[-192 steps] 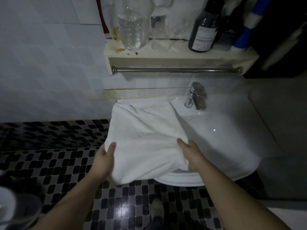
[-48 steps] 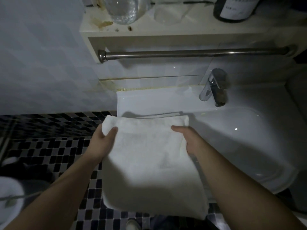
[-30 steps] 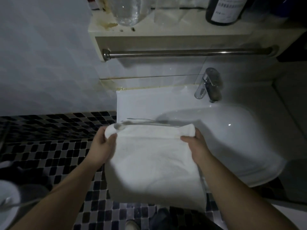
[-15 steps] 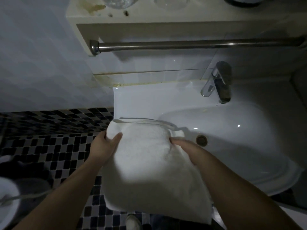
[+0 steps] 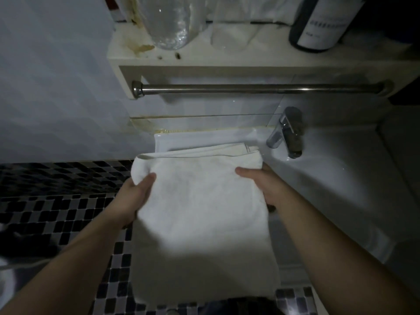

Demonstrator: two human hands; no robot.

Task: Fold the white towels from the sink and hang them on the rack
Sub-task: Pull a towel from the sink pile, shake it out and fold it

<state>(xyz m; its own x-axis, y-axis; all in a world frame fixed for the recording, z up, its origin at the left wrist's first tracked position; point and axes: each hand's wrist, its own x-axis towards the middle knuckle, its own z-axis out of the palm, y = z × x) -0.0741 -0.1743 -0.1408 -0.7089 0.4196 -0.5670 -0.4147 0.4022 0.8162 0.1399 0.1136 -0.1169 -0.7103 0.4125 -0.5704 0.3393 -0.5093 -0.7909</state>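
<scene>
Towel (image 5: 202, 212), folded, frame centre, pinched at both top corners by left hand (image 5: 134, 196) and right hand (image 5: 261, 185), below rack (image 5: 250, 88).

The one camera sits on my head and looks forward and steeply down, wide-angled. It is close: my forearms enter from the two lower corners, and my left hand (image 5: 134, 196) and right hand (image 5: 266, 186) hold the towel (image 5: 200, 214) at mid-frame, right under the lens. The rail (image 5: 250, 88) runs across the upper third, the shelf (image 5: 227, 59) above it cut off by the top edge. The sink (image 5: 341, 189) takes the right side, the tiled floor (image 5: 56, 201) the lower left, the wall (image 5: 56, 76) the upper left.
</scene>
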